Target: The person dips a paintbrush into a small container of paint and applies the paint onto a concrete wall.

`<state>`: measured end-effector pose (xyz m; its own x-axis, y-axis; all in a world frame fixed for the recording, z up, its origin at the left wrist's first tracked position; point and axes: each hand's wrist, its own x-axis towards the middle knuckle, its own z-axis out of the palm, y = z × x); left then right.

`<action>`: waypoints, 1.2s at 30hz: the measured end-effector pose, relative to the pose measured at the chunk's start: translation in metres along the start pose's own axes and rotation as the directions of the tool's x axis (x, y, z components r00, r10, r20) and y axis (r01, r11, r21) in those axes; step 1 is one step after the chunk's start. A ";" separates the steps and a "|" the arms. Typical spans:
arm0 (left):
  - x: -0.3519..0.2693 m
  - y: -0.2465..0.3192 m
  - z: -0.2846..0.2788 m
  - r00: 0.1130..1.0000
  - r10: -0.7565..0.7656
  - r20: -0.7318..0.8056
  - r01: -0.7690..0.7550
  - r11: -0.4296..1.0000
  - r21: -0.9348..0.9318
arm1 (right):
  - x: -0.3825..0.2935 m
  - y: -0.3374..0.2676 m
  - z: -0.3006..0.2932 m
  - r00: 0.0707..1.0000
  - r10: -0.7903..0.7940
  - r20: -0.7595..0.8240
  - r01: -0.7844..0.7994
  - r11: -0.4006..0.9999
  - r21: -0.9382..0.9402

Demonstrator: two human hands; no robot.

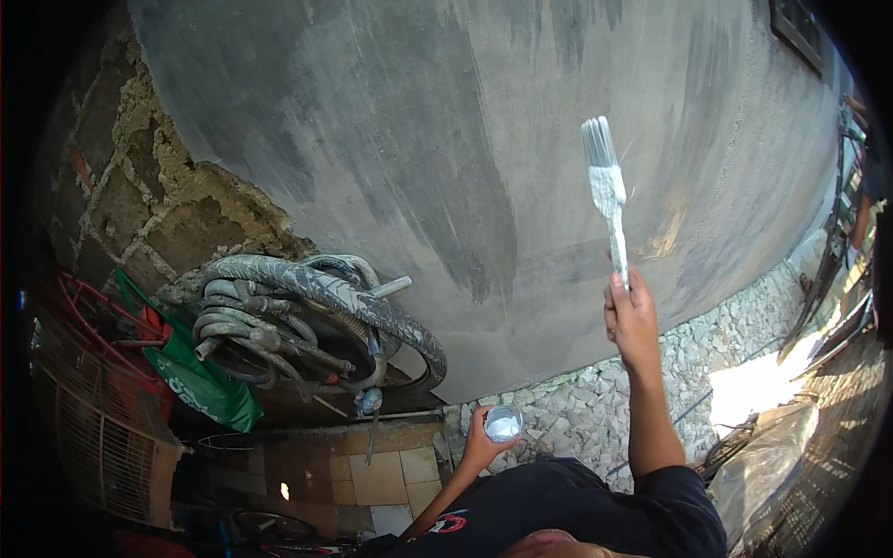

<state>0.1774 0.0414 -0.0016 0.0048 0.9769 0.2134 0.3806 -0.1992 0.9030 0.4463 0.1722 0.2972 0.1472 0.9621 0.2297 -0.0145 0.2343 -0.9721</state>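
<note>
My right hand [636, 321] grips the handle of a flat paintbrush [608, 187], raised with its bristles up. White paint coats the ferrule and handle of the brush. Behind it stands a grey plastered wall [446, 174], streaked with darker brush marks; whether the bristles touch it, I cannot tell. Close to my body, my left hand [483, 441] holds a small clear cup [504, 424] with white paint inside. The cup is upright, and its wall is partly covered by my fingers.
Coiled dirty hoses [279, 328] and a tyre [418, 335] lie against the wall at left. Beside them are a green bag [202, 383] and a slatted cage [104, 432]. Crushed stone [593, 397] runs along the wall's base. Plastic sheeting [764, 453] lies at right.
</note>
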 end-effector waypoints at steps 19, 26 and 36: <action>0.022 -0.005 -0.056 0.999 0.034 0.037 -0.035 0.999 0.033 | 0.072 -0.232 0.105 0.533 -0.788 0.307 0.416 -0.072 -0.907; 0.020 -0.014 -0.066 0.993 0.069 0.092 -0.067 0.998 -0.019 | 0.009 -0.226 0.084 0.597 -0.623 0.505 0.543 -0.149 -0.827; 0.022 -0.014 -0.072 0.982 0.101 0.160 -0.097 0.995 -0.033 | 0.052 -0.314 0.107 0.522 -0.633 0.572 0.512 -0.304 -0.803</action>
<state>0.1060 0.0601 0.0173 0.1908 0.9515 0.2412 0.3473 -0.2952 0.8901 0.3528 0.1640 0.6192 -0.4795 0.4338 0.7628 0.8744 0.3091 0.3739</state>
